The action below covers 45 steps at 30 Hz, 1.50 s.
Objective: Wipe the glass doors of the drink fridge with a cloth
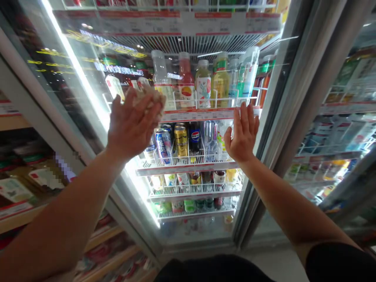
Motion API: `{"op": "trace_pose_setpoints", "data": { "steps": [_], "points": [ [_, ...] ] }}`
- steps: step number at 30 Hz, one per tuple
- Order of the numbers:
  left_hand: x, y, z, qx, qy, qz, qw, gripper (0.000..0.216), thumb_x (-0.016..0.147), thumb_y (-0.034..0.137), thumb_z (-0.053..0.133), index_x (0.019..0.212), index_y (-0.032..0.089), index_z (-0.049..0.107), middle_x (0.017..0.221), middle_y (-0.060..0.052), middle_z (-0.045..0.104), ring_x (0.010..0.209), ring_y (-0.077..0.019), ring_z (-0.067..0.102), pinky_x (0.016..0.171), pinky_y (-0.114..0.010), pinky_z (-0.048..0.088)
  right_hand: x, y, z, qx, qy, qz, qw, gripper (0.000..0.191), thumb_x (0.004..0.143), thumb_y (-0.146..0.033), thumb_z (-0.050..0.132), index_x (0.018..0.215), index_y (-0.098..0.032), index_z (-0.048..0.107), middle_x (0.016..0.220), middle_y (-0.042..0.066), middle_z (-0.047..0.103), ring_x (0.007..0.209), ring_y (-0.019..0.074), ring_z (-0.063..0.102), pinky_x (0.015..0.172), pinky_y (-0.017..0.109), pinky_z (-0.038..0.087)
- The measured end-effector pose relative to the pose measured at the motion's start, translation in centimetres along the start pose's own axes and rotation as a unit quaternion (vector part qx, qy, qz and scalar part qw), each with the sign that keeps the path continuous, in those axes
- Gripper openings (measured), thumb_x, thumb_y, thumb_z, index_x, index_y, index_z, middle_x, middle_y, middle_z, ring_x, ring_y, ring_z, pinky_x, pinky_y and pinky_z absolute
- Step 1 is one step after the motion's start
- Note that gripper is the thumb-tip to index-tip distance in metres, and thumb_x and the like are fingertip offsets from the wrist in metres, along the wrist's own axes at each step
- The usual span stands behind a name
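My left hand [131,127] presses a crumpled pale cloth [149,98] against the glass door [88,70] of a drinks fridge, its fingers wrapped over the cloth. My right hand [242,133] lies flat on the same glass further right, fingers stretched upward and holding nothing. Behind the glass, between the hands, stand several cans [180,140] on a wire shelf. Above them a row of bottles [203,84] fills the shelf at the level of the cloth.
The door's metal frame [272,117] runs down just right of my right hand. A second glass-fronted fridge [343,129] stands to the right. Wooden shelves [17,217] with packaged goods stand to the left. A bright light strip [79,74] runs down the fridge's left side.
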<state>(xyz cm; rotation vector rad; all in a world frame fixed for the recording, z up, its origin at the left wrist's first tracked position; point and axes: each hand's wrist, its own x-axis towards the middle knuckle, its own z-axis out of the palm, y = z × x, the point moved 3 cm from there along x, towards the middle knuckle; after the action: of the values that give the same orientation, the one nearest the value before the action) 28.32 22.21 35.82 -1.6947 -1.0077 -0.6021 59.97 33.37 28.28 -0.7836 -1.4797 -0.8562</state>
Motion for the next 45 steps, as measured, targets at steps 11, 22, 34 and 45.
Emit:
{"op": "trace_pose_setpoints", "data": {
  "steps": [11, 22, 34, 45],
  "points": [
    [-3.4, 2.9, 1.3, -0.065, -0.076, -0.013, 0.995, 0.04, 0.105, 0.037, 0.057, 0.144, 0.027, 0.064, 0.159, -0.005, 0.054, 0.162, -0.0299, 0.025, 0.133, -0.061, 0.023, 0.3, -0.1, 0.0, 0.013, -0.059, 0.044, 0.997, 0.07, 0.098, -0.029, 0.038, 0.167, -0.019, 0.032, 0.168, 0.014, 0.043, 0.163, 0.0311, 0.026, 0.13, 0.062, 0.021],
    [-7.4, 0.8, 0.9, -0.003, -0.012, -0.057, 0.998, 0.046, 0.106, 0.029, 0.054, 0.15, 0.015, 0.057, 0.166, -0.011, 0.042, 0.162, -0.0314, 0.024, 0.13, -0.057, 0.032, 0.2, 0.2, 0.1, 0.025, -0.056, 0.039, 0.997, 0.071, 0.097, -0.029, 0.038, 0.167, -0.019, 0.032, 0.168, 0.015, 0.042, 0.163, 0.0315, 0.025, 0.13, 0.063, 0.02],
    [-13.2, -1.5, 1.0, 0.043, -0.01, -0.115, 0.992, 0.053, 0.102, 0.026, 0.055, 0.152, 0.009, 0.05, 0.164, -0.021, 0.042, 0.162, -0.0349, 0.024, 0.129, -0.059, 0.031, 0.2, 0.1, 0.0, 0.013, -0.044, 0.038, 0.998, 0.069, 0.097, -0.028, 0.037, 0.165, -0.017, 0.036, 0.166, 0.016, 0.045, 0.162, 0.0305, 0.027, 0.129, 0.061, 0.022],
    [-14.6, -3.6, 0.5, 0.063, 0.049, -0.172, 0.982, 0.062, 0.1, 0.025, 0.057, 0.16, 0.014, 0.041, 0.168, -0.02, 0.036, 0.161, -0.0385, 0.023, 0.127, -0.065, 0.028, 0.1, -0.1, 0.0, -0.004, -0.012, 0.021, 1.0, 0.066, 0.097, -0.026, 0.038, 0.162, -0.014, 0.04, 0.164, 0.017, 0.047, 0.162, 0.0289, 0.029, 0.129, 0.058, 0.026]
  ]
}}
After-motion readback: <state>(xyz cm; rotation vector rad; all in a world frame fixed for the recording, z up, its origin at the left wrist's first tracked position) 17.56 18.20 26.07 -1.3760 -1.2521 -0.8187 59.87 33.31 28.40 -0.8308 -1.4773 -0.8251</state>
